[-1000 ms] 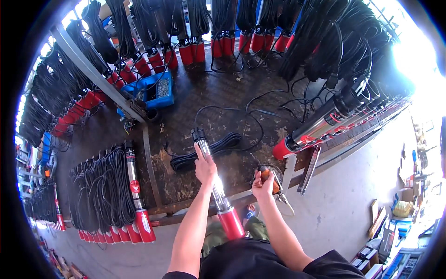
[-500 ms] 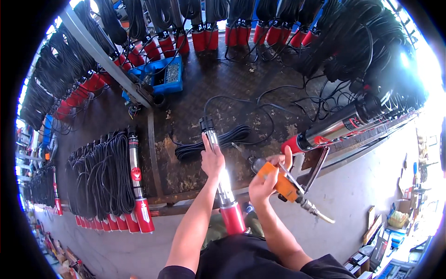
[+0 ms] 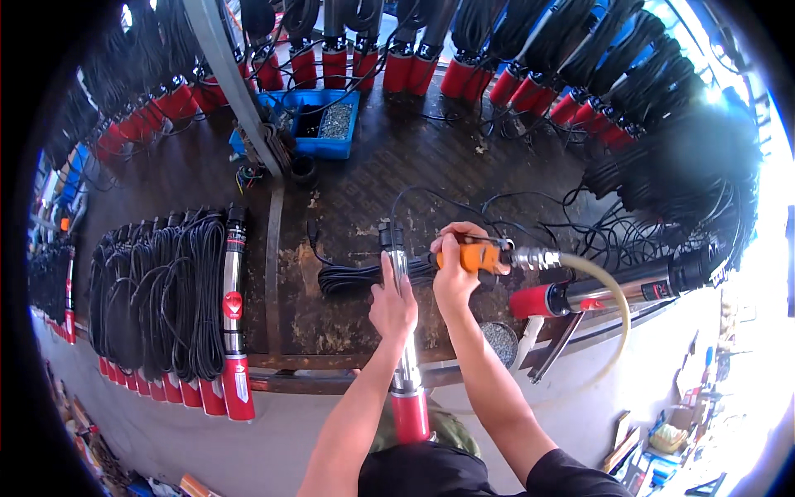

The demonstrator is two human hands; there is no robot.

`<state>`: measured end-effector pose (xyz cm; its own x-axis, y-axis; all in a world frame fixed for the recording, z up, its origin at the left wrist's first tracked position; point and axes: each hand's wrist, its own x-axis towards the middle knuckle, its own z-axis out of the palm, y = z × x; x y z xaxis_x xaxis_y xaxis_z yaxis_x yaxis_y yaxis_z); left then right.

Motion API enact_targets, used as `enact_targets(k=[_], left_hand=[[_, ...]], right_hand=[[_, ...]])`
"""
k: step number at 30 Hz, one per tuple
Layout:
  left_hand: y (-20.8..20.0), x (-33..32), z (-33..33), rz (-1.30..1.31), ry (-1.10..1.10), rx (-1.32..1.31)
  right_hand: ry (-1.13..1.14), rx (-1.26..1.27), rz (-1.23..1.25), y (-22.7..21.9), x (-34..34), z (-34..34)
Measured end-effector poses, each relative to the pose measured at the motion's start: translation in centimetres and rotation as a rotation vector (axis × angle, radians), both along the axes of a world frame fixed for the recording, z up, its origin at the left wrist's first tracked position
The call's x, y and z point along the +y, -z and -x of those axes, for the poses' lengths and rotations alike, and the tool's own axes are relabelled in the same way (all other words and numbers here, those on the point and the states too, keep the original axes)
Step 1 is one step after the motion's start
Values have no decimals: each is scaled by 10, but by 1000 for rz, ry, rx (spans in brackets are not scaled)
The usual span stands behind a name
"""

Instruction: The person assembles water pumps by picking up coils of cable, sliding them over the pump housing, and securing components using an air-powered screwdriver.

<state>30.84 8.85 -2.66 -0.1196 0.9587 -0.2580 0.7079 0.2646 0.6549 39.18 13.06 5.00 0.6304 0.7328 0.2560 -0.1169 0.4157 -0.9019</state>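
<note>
A slim submersible pump (image 3: 407,379), shiny metal with a red lower end and a black top, lies lengthwise before me over the bench's near edge, its red end close to my body. My left hand (image 3: 392,308) is closed round the metal tube, index finger stretched along it. My right hand (image 3: 454,269) grips an orange air tool (image 3: 480,257) beside the pump's top; its working tip is hidden. A pale hose (image 3: 617,302) curves away from the tool's metal fitting. Behind both hands rests a coil of black cable (image 3: 344,279), with one lead running near the pump's top.
Blue bins (image 3: 330,149) hold small metal parts; a grey post (image 3: 236,87) rises beside them. A dish of small parts (image 3: 499,341) sits at the near edge. More pumps with cables line the left (image 3: 238,385), back (image 3: 399,70) and right (image 3: 596,290).
My right hand has lifted the air tool up and away from my body, turning it toward the pump's top; the hose now trails right. The dish has come into sight. My view has shifted slightly.
</note>
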Motion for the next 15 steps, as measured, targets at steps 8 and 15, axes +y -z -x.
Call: enact_targets(k=[8, 15], left_hand=[[-2, 2, 4, 38, 7, -4], [-1, 3, 6, 30, 11, -2]], right_hand=[[-72, 73, 12, 34, 37, 4], [-59, 117, 12, 34, 36, 12]])
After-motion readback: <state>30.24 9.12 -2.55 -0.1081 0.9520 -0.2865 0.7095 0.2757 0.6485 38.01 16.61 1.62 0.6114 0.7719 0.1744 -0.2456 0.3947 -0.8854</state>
